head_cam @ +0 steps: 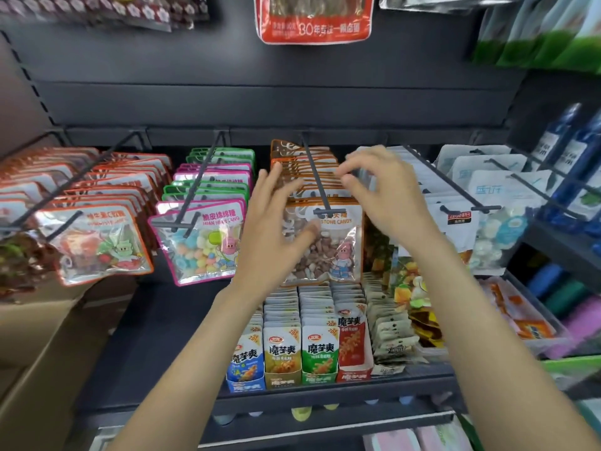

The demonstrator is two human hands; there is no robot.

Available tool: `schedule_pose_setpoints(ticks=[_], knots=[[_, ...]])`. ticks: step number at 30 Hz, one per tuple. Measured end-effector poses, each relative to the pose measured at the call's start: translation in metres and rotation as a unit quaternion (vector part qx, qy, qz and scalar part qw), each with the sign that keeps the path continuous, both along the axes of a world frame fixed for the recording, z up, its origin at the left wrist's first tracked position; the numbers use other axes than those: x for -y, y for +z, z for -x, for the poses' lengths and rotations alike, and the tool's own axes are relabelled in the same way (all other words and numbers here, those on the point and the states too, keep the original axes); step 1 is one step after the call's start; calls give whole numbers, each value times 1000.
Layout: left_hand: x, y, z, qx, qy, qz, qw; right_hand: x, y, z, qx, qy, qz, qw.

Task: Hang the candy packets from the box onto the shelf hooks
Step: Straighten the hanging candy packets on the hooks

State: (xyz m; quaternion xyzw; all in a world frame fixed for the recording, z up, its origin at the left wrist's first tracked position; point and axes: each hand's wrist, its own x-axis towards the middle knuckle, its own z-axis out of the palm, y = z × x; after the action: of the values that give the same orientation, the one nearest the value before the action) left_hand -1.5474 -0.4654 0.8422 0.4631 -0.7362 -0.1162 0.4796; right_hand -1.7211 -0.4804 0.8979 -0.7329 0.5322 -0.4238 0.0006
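- Cardboard box [48, 346]: brown, at the far left and below the stone candy packet, well apart from both hands; what it holds is out of sight.
- Red-edged packets [97, 245]: a full row on a hook, left of the stone candy packet.
- Pink-edged packets [201, 242]: a row on the next hook, just left of the stone candy packet.
- Left hand [276, 229]: fingers spread and relaxed, holding nothing, touching or just in front of the left edge of the stone candy packet; motion blur hides which.
- Stone candy packet [328, 242]: orange-edged, hanging upright at the front of its row, its long axis vertical.
- Shelf hook [317, 177]: a dark rod running from the back panel toward the viewer, passing through the top of the stone candy packet.
- Right hand [383, 196]: fingers loosely curled, above and right of the stone candy packet's top edge; it seems to hold nothing.
- Judgement: both hands flank the hook, the left one nearer the packet; the box lies down and left.
- White packets [487, 222]: rows on hooks right of the stone candy packet.
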Motion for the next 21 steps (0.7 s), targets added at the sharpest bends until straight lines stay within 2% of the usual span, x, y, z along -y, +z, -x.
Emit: schedule_pose_setpoints(ticks=[3,6,11,17,21], knots=[[6,-1,-2,76,35,54,995,20,30,1,-171,2,-94,981],[12,-1,-3,95,45,62,993,34,41,-5,-237,65,-154,957],[16,1,-3,118,55,57,990,44,42,-12,-248,60,-157,954],[15,3,-5,121,70,38,989,43,49,-10,-189,98,-228,950],[17,0,-6,161,79,85,980,51,42,-11,-203,103,-229,946]])
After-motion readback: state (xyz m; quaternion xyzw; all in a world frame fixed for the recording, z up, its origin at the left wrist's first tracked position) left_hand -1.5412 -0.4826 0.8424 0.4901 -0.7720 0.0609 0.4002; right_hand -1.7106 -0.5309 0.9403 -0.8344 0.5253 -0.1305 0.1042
